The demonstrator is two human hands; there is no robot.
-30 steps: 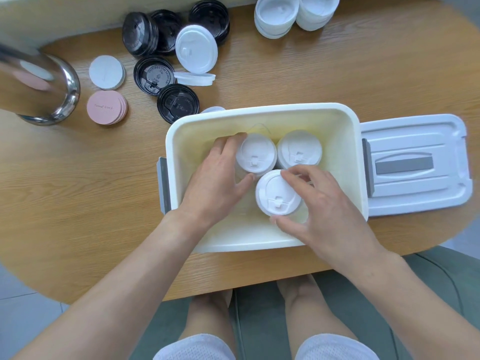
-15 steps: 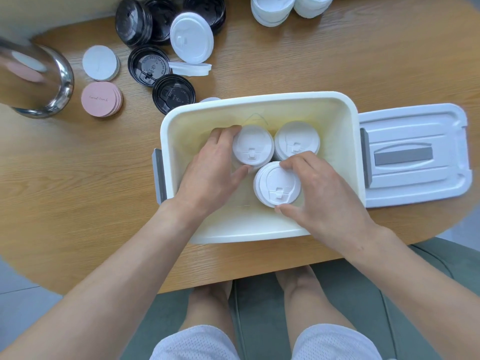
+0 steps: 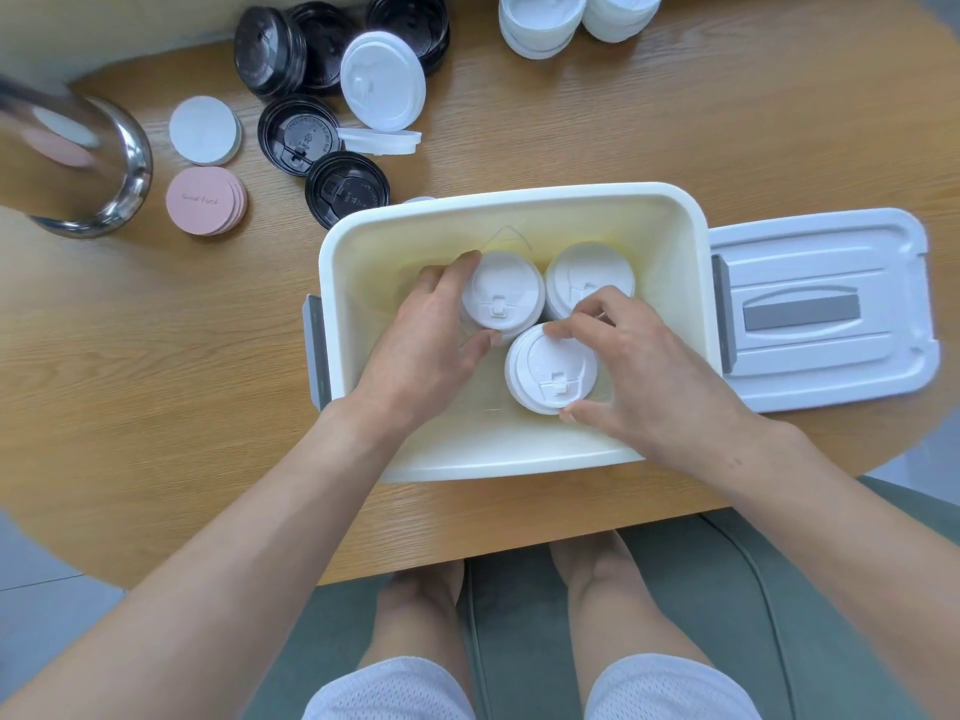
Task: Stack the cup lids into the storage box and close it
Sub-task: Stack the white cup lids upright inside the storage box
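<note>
A cream storage box [image 3: 511,210] stands open on the wooden table, with three stacks of white cup lids inside. My left hand [image 3: 423,340] grips the back-left stack [image 3: 501,298] between thumb and fingers. My right hand [image 3: 644,371] holds the front stack [image 3: 548,368] at its rim. The back-right stack [image 3: 584,278] stands free behind my right fingers. The box's white lid [image 3: 826,309] with a grey handle lies flat to the right of the box.
Black lids [image 3: 298,135] and loose white lids [image 3: 382,80] lie at the back left. White lid stacks [image 3: 540,20] sit at the back edge. Pink coasters [image 3: 205,200], white coasters [image 3: 204,129] and a steel container [image 3: 72,163] are at the left.
My right fingers have shifted up around the front stack's far rim. My left hand has closed more around the back-left stack. The view has tilted slightly.
</note>
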